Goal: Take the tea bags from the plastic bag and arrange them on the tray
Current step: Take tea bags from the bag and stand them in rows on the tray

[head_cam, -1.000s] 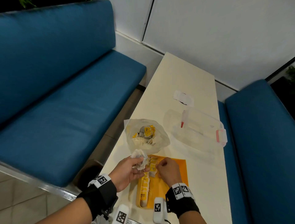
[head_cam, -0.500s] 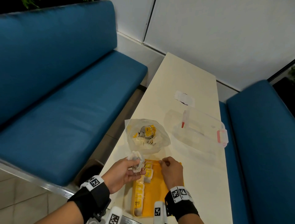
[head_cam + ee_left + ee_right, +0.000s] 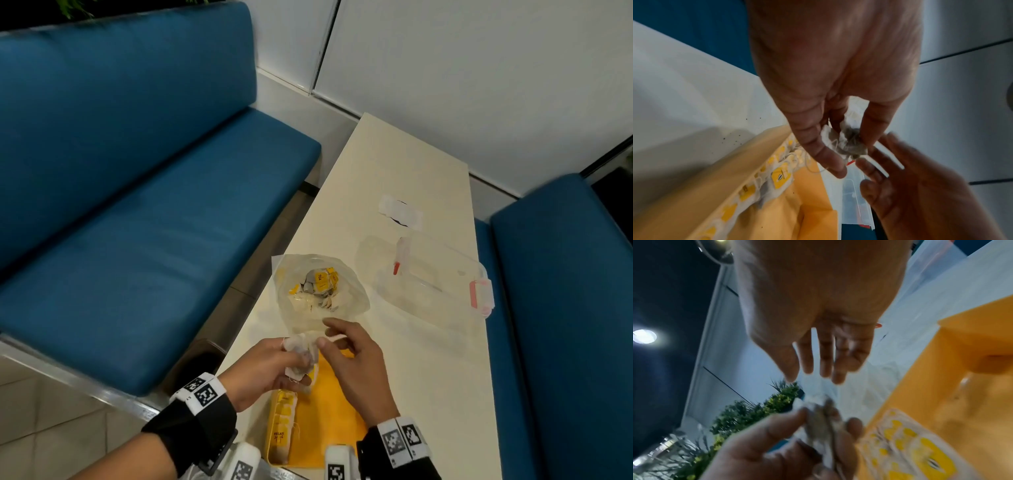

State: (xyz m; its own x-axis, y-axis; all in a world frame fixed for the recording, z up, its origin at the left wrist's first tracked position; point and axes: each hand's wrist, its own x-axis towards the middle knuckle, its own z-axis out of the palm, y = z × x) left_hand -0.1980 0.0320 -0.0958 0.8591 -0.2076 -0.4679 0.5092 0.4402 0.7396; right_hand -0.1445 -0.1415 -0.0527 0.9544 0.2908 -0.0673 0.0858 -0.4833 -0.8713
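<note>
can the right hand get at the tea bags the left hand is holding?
Probably yes. The right hand is open, fingers spread just beside the clump of tea bags that the left hand pinches above the yellow tray. Nothing lies between them; only the left fingers cover part of the clump.

A crumpled clear plastic bag (image 3: 322, 294) lies open on the surface just beyond the tray, with several yellow-tagged tea bags (image 3: 320, 282) heaped inside. The yellow tray (image 3: 334, 411) sits at the near edge; a row of tea bags (image 3: 282, 421) overlaps along its left wall. A bunch of white tea bags (image 3: 842, 142) is held just above the tray's far end.
</note>
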